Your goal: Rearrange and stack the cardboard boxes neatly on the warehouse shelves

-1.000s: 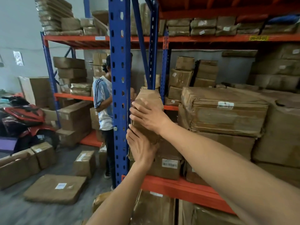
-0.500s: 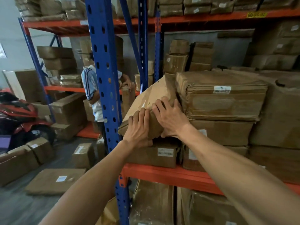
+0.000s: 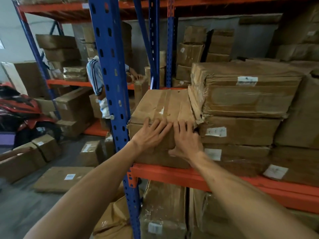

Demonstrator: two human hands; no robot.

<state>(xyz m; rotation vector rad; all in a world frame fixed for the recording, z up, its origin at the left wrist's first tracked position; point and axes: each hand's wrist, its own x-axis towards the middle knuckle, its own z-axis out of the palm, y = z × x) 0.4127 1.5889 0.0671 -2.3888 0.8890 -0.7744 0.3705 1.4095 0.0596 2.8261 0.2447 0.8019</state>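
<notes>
A worn brown cardboard box [image 3: 164,104] lies flat on another box at the left end of the orange shelf [image 3: 172,175], next to the blue upright. My left hand [image 3: 151,135] rests flat on its front edge, fingers spread. My right hand [image 3: 186,142] presses against the front face beside it, thumb below. Neither hand wraps around the box. A stack of taped flat boxes [image 3: 245,94] stands directly to the right, touching it.
The blue rack post [image 3: 112,83] stands just left of my hands. Another person in a striped shirt [image 3: 96,78] works at the far shelf. Loose boxes [image 3: 63,178] lie on the floor at left, beside a red scooter [image 3: 17,109]. More boxes fill the shelf below.
The box was upright, then tilted, and now lies flat on the stack. My hands slid from its sides onto its front edge. The view dropped lower.
</notes>
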